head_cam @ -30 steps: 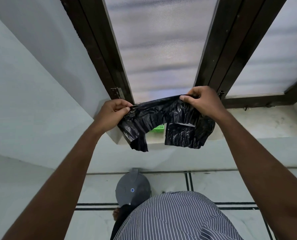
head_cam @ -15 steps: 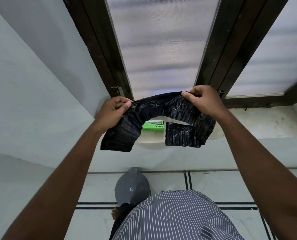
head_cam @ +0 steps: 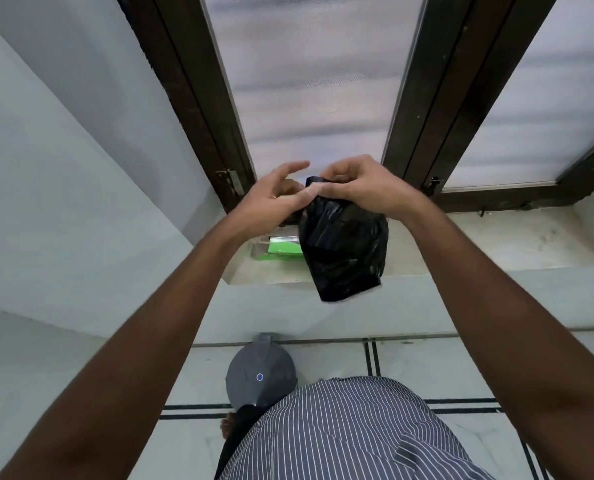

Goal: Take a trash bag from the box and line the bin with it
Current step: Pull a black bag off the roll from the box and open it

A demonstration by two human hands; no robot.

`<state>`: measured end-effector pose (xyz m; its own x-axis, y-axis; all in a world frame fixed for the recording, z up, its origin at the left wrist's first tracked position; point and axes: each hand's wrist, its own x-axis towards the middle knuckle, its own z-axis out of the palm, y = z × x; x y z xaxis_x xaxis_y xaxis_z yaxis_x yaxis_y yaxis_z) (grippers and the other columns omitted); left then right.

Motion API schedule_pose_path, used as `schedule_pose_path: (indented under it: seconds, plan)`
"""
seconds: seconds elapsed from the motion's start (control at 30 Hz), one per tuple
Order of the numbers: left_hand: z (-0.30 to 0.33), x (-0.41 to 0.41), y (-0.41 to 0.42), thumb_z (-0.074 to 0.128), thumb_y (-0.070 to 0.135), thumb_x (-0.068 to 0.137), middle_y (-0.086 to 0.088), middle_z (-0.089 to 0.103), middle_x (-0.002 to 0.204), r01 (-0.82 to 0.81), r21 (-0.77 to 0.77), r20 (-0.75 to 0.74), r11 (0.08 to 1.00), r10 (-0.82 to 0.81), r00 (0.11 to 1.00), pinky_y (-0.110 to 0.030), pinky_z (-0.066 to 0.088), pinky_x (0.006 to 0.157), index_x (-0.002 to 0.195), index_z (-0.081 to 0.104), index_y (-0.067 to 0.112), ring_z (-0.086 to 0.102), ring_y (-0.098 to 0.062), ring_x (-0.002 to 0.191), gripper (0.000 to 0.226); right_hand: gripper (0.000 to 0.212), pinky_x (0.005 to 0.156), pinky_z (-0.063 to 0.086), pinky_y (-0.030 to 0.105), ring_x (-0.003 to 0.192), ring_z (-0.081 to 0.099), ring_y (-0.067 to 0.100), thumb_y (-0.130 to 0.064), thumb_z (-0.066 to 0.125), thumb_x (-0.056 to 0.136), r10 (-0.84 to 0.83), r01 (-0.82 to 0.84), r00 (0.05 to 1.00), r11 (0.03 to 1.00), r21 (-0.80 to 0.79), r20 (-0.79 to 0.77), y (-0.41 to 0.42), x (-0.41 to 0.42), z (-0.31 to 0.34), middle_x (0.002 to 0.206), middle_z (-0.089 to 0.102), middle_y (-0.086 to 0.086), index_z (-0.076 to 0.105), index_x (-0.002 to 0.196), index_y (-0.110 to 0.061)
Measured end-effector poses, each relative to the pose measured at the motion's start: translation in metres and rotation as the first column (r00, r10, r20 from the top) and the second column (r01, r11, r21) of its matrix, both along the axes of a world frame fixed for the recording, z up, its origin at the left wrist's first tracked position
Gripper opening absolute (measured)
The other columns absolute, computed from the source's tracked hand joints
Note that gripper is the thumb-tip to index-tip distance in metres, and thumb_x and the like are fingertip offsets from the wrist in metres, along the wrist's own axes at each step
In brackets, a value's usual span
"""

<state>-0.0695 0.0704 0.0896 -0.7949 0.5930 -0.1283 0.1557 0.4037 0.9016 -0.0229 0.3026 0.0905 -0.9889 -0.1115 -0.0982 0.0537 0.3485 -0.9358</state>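
Step in hand: opening the trash bag; it hangs bunched over the sill, in front of the green box; right hand fingers pinched on its top edge; left hand fingers apart, just beside; bin below, lid down. Next: find the mouth, spread it.

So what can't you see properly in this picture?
All in the head view:
- Green box: its right end is hidden behind the black trash bag; its print is too small to read.
- Grey bin: closed lid only; the striped shirt covers its near side.
- Left hand: cannot tell whether its grip touches the bag; the right hand pinches the top.
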Motion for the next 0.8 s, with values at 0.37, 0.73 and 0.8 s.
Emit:
schedule_pose_path:
  seconds: [0.37,0.73,0.8]
  plan:
    - [-0.008,-0.02,-0.043,0.068,0.032,0.103,-0.001,0.075,0.09,-0.288,0.139,0.139,0.948,0.269,0.953,-0.033,0.052,0.085,0.087,0.077,0.02,0.069,-0.019,0.086,0.022,0.072,0.067,0.031,0.035,0.07,0.04,0.022,-0.069,0.08,0.091,0.108,-0.159,0.971,0.958,0.237,0.213,0.034,0.013,-0.011,0.077,0.046,0.007,0.07,0.093,0.002]
    - [-0.02,-0.024,-0.064,0.056,0.02,0.108,0.001,0.073,0.113,-0.601,-0.057,-0.067,0.797,0.598,0.799,-0.028,0.049,0.084,0.117,0.072,0.017,0.067,-0.02,0.105,0.019,0.048,0.078,0.038,0.036,0.077,0.052,0.018,-0.053,0.08,0.098,0.075,-0.117,0.97,0.978,0.172,0.233,0.052,0.019,-0.015,0.079,0.062,0.0,0.075,0.092,-0.006]
    - [-0.022,-0.021,-0.061,0.055,0.008,0.103,0.001,0.069,0.129,-0.563,-0.152,-0.095,0.812,0.555,0.826,-0.025,0.049,0.084,0.132,0.068,0.019,0.064,-0.021,0.115,0.034,0.045,0.079,0.039,0.035,0.076,0.053,0.016,-0.052,0.078,0.1,0.079,-0.115,0.97,0.982,0.148,0.232,0.053,0.019,-0.016,0.079,0.062,-0.003,0.072,0.093,-0.008]
